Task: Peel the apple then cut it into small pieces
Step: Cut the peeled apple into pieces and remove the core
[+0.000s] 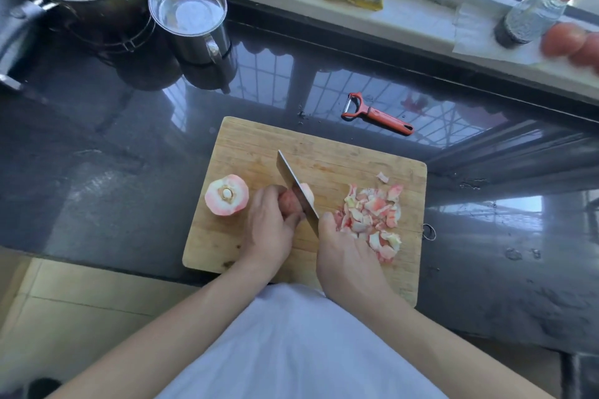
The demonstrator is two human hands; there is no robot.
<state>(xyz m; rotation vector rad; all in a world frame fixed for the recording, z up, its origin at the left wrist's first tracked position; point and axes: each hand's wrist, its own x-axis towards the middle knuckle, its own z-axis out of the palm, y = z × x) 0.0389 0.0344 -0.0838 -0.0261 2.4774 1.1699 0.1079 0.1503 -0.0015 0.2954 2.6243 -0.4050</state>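
Slicing a peeled apple half on the board; the second half is waiting at left.

My left hand (270,225) is gripping the apple piece (298,199), fingers curled over it; my right hand (348,248) is clenching the knife (296,191) handle, blade biting into the piece. The other half (227,194) is sitting cut face up at the left of the cutting board (340,152), cut pieces (372,215) lying at right, the peeler (377,113) idle beyond. Risk, in my judgement: the blade is running just beside my left fingertips, and the wet, rounded flesh could slip.

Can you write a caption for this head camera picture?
Right hand slicing apple piece with knife, left hand steadying it.
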